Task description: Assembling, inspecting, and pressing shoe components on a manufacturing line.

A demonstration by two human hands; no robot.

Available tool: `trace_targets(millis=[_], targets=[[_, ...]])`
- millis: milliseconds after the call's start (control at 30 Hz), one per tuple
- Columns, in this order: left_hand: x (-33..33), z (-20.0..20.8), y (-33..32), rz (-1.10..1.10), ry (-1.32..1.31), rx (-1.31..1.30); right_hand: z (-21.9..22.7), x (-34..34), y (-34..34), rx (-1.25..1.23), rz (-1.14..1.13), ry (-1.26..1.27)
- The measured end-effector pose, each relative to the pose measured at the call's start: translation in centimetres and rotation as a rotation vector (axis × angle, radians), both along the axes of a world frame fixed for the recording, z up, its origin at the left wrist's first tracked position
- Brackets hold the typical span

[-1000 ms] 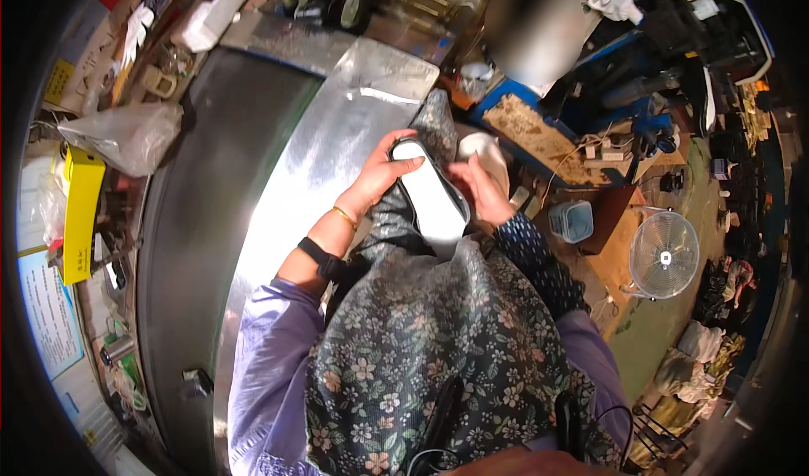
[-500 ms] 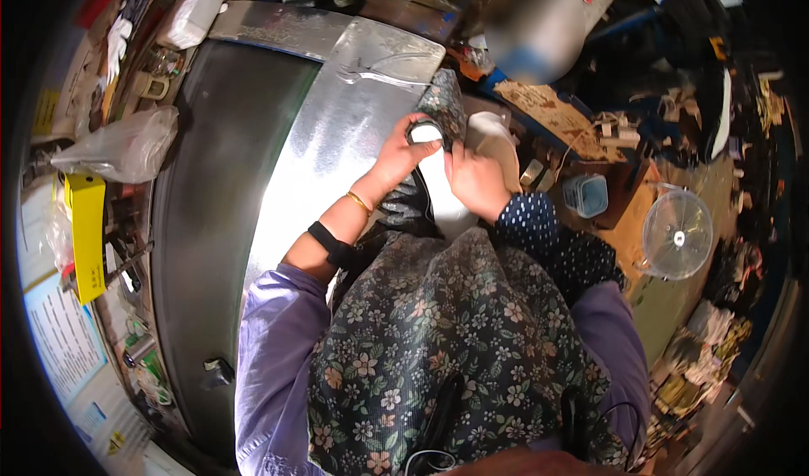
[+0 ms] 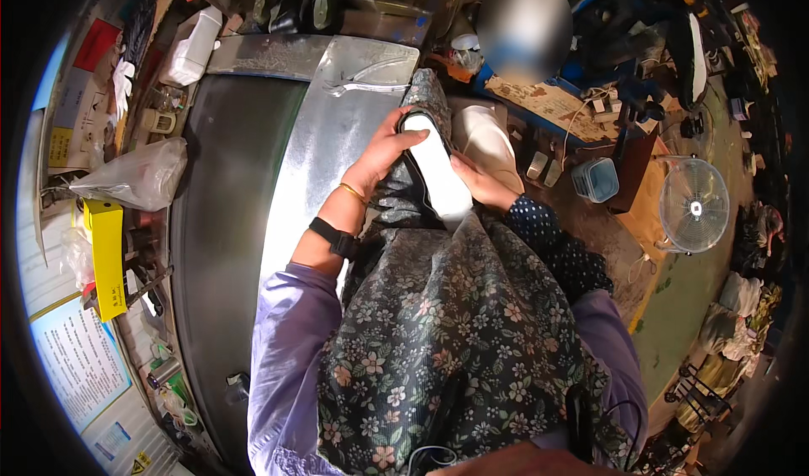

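White-soled shoe (image 3: 442, 172), left hand (image 3: 386, 150) pinching its far end, right hand (image 3: 484, 183) clasping its side, bluish tub (image 3: 583, 181), contents unclear

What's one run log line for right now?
left hand: gripping shoe at far end | right hand: at shoe's right edge | shoe: white face up, near end by floral apron

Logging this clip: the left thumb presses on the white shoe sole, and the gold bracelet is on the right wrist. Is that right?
Not quite: the head view shows the gold bracelet on the left wrist, not the right. The rest stands: the left hand has its thumb on the white shoe sole.
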State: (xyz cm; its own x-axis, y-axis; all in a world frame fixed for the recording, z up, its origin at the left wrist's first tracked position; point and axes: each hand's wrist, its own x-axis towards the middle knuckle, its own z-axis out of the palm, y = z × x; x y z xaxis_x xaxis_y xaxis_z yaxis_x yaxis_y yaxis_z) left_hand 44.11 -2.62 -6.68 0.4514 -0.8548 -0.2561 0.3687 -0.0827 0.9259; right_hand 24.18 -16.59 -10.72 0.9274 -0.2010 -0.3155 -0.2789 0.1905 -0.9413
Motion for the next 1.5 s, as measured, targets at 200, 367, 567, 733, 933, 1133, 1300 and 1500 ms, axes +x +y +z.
trace_targets(millis=[200,367,567,733,933,1133,1300,1500], targets=[[-2.1,-1.1,0.6,0.451,0.351,-0.062,1.6,3.0,1.0,0.018,-0.078,0.113],[-2.2,2.9,-1.4,0.072,-0.810,1.091,5.2,5.7,3.5,-0.441,-0.092,0.232],[-2.0,6.2,2.7,-0.147,-0.446,0.748,4.3,5.7,5.4,-0.344,-0.200,0.018],[-4.8,1.4,4.4,-0.055,-0.611,0.577,2.3,4.4,6.4,-0.366,-0.379,-0.031],[-7.2,1.4,6.0,0.066,-0.659,0.463,4.3,4.9,2.2,-0.207,-0.227,0.063],[-8.4,2.1,7.1,0.106,-0.001,0.236,4.2,7.8,0.2,-0.451,-0.183,0.218],[-8.3,2.5,5.4,0.111,0.120,0.096,3.6,7.9,0.5,-0.410,-0.301,0.127],[-5.3,5.1,7.3,0.319,0.351,0.034,8.4,3.5,-9.5,-0.185,-0.108,-0.017]])
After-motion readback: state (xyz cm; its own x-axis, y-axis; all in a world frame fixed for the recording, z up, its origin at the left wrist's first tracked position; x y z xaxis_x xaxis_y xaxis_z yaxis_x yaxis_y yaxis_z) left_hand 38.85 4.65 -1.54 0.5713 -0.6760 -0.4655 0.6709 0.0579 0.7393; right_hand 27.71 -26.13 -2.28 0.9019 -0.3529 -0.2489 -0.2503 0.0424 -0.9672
